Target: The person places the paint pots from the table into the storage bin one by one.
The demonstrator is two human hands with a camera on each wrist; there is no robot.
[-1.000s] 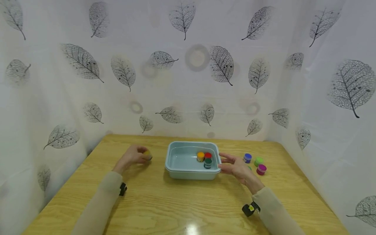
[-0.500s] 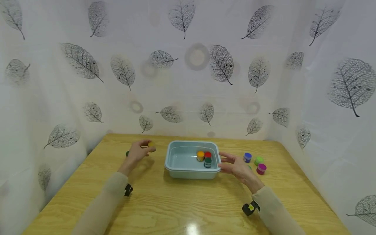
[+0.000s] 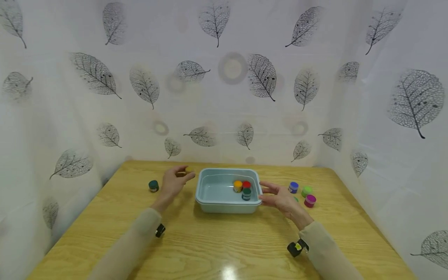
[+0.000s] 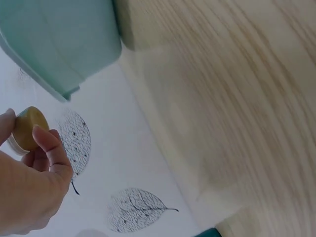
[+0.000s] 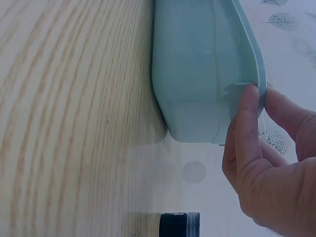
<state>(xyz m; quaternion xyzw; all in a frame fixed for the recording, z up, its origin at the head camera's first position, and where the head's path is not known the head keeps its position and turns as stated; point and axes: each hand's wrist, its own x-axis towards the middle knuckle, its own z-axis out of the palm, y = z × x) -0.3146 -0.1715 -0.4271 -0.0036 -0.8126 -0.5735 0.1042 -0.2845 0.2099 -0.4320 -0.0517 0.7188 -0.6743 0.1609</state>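
My left hand [image 3: 173, 182] pinches a small paint jar [image 4: 30, 126] with an ochre-yellow side, held above the table to the left of a pale blue plastic tub [image 3: 227, 209]. In the left wrist view the jar sits between thumb and fingers, apart from the tub. At the tub's right end my right hand [image 3: 285, 200] holds the rim between thumb and fingers, as the right wrist view shows. Inside the tub, toward its right side, stand an orange jar [image 3: 238, 186], a red jar [image 3: 246, 184] and a dark green jar [image 3: 246, 194].
Left of the tub stands a dark green jar [image 3: 153, 186]. On the right are a blue jar [image 3: 293, 187], a light green jar [image 3: 307, 191] and a magenta jar [image 3: 310, 201]; another green jar [image 3: 296, 199] is mostly hidden by my right hand. A leaf-print curtain [image 3: 217, 97] surrounds the wooden table [image 3: 210, 249].
My left hand has lifted the ochre-yellow jar and carried it right toward the tub, uncovering the dark green jar on the left. My right hand stays on the tub's rim.
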